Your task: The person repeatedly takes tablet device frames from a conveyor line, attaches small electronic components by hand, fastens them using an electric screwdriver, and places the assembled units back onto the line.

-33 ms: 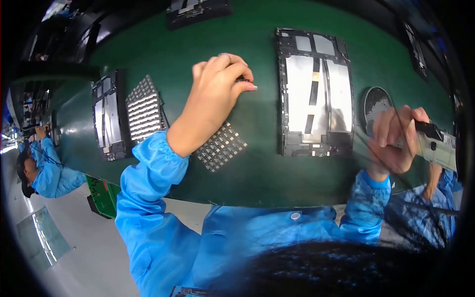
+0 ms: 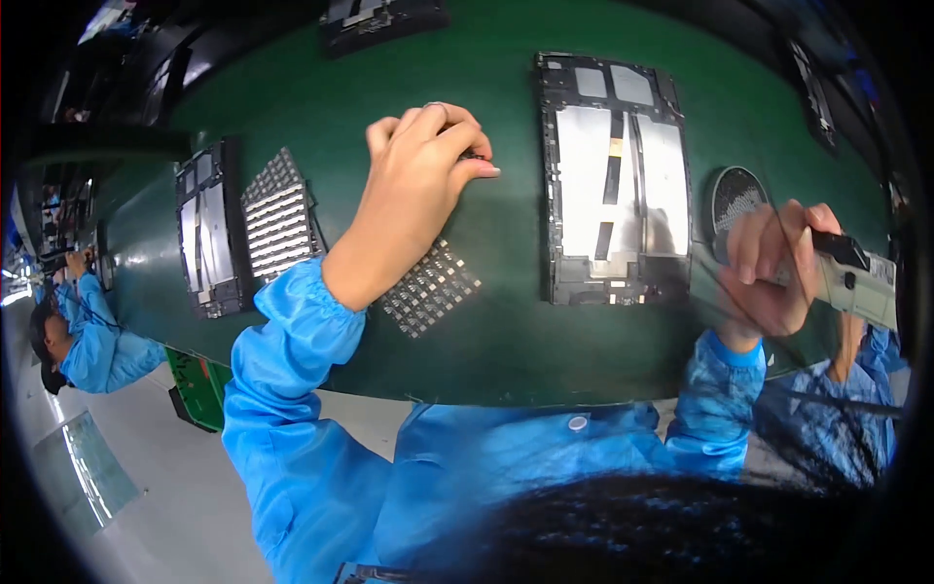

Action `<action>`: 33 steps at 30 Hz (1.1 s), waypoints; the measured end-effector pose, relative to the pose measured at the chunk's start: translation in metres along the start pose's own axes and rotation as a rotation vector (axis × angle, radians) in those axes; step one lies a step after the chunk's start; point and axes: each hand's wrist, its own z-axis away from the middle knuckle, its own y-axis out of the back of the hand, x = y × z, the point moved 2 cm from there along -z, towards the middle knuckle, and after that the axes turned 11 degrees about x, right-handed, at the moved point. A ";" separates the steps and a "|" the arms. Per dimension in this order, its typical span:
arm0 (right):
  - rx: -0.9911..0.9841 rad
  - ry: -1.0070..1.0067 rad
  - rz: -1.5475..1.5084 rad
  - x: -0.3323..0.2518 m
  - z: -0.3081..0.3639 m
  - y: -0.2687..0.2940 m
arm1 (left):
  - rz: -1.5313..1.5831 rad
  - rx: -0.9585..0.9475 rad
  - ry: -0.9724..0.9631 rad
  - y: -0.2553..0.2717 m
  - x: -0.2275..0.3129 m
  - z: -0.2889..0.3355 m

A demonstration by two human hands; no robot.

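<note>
A: Head view. Left hand [image 2: 418,161]: thumb and fingertips pressed together, a small dark part [image 2: 472,155] pinched between, mostly hidden.
B: Risk noted?
A: Part may be dropped if the pinch is loosened.
B: Around that grip?
A: To its right, black-edged panel [image 2: 647,185]; bodyward, component sheet [image 2: 433,292], partly covered by the forearm, could be dragged if brushed.
B: Right hand [image 2: 778,258]?
A: Fingers curled; whether anything is held cannot be told. Round dish [image 2: 722,209], just beside, might be tipped if knocked.
</note>
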 end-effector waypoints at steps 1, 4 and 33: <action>-0.003 -0.017 -0.001 0.002 -0.001 -0.001 | -0.047 -0.042 0.001 0.001 0.003 0.001; -0.029 -0.067 -0.029 0.009 0.001 -0.005 | -0.080 -0.097 -0.006 0.007 0.018 0.000; -0.235 -0.185 0.211 0.066 0.020 -0.074 | 0.810 -0.378 0.753 -0.033 0.028 0.028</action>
